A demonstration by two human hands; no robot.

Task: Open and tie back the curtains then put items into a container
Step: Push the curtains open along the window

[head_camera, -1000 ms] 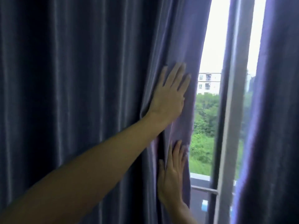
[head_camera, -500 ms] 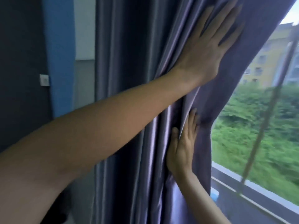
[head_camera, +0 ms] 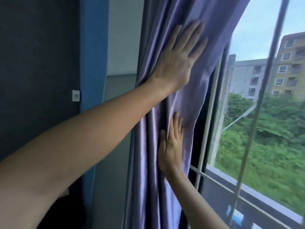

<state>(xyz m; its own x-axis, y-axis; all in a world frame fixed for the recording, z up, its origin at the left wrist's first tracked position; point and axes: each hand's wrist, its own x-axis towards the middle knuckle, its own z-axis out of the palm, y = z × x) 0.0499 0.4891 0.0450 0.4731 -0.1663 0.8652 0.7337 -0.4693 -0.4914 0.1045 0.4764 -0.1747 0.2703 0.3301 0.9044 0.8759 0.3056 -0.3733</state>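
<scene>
Head view, flat hands (head_camera: 176,63) pressing glossy pleated curtain (head_camera: 148,162)

text: none legible | labels: none; signs: none; numbers: none

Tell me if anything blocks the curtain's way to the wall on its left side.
Nothing visible does. The left hand and right hand press flat on the purple curtain, already bunched in folds. Between it and the blue wall strip only bare grey wall shows. No tie-back is in view.
</scene>
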